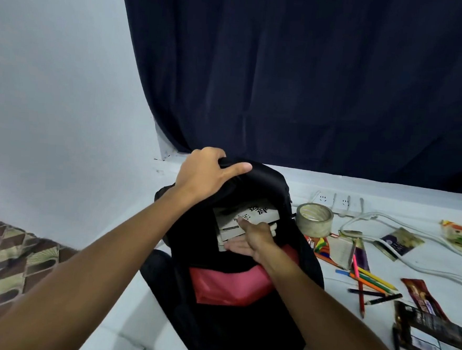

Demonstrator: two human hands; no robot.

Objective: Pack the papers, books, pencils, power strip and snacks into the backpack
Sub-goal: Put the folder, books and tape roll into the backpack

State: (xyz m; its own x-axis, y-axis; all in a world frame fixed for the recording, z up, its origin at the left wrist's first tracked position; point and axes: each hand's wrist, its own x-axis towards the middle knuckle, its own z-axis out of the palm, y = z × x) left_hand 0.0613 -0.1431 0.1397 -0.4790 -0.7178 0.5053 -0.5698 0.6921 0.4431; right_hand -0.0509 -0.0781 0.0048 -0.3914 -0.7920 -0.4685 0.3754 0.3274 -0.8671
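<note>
Inside the open backpack [232,298], the right hand [255,242] grips the books [244,219]; the left hand [205,175] clutches its top edge.

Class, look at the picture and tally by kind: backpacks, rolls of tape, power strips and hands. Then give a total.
backpack: 1
roll of tape: 1
power strip: 1
hands: 2 (left hand grips the backpack top; right hand holds books inside)
Total: 5
</note>
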